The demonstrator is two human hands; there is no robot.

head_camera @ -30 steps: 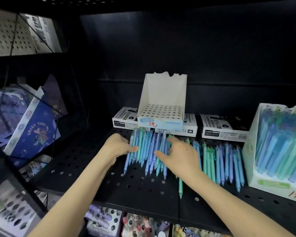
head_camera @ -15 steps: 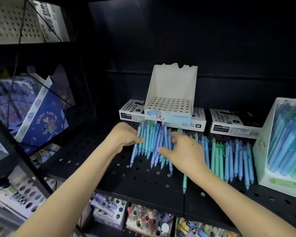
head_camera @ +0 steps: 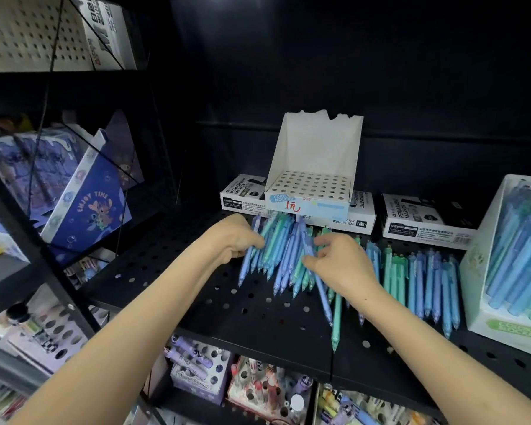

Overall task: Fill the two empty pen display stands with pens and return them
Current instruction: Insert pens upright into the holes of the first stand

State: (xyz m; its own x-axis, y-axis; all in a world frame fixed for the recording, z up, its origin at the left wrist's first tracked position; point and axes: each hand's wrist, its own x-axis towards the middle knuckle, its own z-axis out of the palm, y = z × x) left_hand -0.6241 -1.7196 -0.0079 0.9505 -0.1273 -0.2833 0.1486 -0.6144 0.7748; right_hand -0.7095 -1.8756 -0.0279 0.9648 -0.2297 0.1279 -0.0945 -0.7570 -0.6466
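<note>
An empty white pen display stand (head_camera: pixel 316 142) with a hole grid sits at the back of the black perforated shelf (head_camera: pixel 258 314), on top of marker boxes. In front of it lies a bundle of blue and green pens (head_camera: pixel 276 253). My left hand (head_camera: pixel 233 237) grips the bundle's left side with curled fingers. My right hand (head_camera: pixel 337 262) curls against its right side, thumb on the pens. More loose pens (head_camera: pixel 423 280) lie in a row to the right. One green pen (head_camera: pixel 337 320) points toward the front edge.
A white stand full of pens (head_camera: pixel 475 265) stands at the right edge. Permanent marker boxes (head_camera: pixel 423 222) line the back. A blue "Enjoy Time" box (head_camera: pixel 86 207) leans in the left bay. Stands with holes and pens (head_camera: pixel 196 369) fill the shelf below.
Both hands have drawn closer together and squeezed the pens into a tighter bundle. The view has shifted slightly left and closer.
</note>
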